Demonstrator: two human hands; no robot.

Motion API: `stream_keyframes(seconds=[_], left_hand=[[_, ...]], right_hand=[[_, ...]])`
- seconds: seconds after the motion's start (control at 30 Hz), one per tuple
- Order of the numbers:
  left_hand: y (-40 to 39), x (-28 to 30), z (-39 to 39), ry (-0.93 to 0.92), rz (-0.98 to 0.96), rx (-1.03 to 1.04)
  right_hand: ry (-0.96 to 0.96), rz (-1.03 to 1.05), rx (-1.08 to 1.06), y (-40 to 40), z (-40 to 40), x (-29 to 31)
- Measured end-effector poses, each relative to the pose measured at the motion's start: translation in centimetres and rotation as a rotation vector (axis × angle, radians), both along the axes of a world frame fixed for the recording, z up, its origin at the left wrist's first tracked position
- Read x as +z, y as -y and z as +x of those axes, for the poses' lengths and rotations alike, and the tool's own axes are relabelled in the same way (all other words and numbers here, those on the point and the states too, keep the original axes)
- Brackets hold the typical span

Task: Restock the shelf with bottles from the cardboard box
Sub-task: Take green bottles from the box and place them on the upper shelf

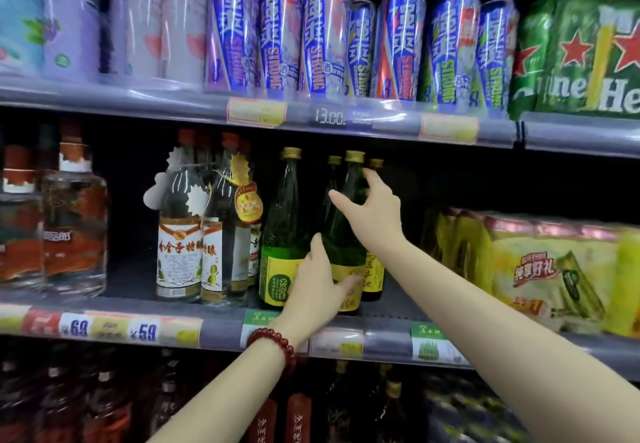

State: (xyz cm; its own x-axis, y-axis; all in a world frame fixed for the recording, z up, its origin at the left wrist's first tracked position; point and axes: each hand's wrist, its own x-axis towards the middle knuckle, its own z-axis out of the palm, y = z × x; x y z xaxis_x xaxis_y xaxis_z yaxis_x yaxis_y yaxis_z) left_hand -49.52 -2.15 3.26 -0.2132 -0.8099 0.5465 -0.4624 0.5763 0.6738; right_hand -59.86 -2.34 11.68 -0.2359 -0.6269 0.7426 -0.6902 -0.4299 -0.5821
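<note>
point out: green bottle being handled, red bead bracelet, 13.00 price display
green bottle (341, 231): head view, dark glass body between the two hands.
red bead bracelet (273, 338): head view, beads over the left wrist.
13.00 price display (329, 118): head view, the digits.

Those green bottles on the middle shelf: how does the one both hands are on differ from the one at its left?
The held green bottle has the left hand at its yellow label and the right hand round its upper body; the free green bottle is untouched. The held one's label is largely hidden by fingers, while the free one's green and yellow label shows. The held one stands nearer the shelf edge. Both have gold caps and dark green glass.
</note>
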Motion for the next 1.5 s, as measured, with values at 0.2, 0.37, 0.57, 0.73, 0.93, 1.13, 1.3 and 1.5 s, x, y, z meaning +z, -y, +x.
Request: stream_keyframes(seconds=[0.2, 0.37, 0.57, 0.73, 0.93, 1.13, 1.3, 1.5], left_hand=[[0.0, -0.6, -0.7, -0.061, 0.007, 0.011], [0.1, -1.3, -0.7, -0.076, -0.031, -0.006], [-0.6, -2.4, -1.0, -0.088, -0.090, 0.068], [-1.6, -3.0, -1.6, -0.089, -0.180, 0.188], [-1.8, -2.4, 0.6, -0.010, -0.158, 0.167], [-2.3, -1.4, 5.0, 0.080, -0.187, 0.052], [-2.1, -2.1, 10.8, 0.174, -0.208, 0.035], [-2.5, -3.8, 20.2, 0.225, -0.159, 0.093]], right_hand=[[0.012, 0.048, 0.009, 0.3, -0.1, -0.7], [0.021, 0.129, 0.053, -0.4, -0.3, -2.6], [0.037, 0.137, 0.010, -1.1, -0.1, -3.2], [0.049, 0.148, 0.002, -1.3, 0.4, -3.4], [-0.039, 0.174, -0.067, -2.5, 0.8, -3.9], [-0.195, 0.262, -0.224, -5.2, 1.5, -5.6], [-0.314, 0.304, -0.349, -7.6, 4.8, -7.7], [-0.362, 0.424, -0.224, -6.9, 13.2, -9.0]])
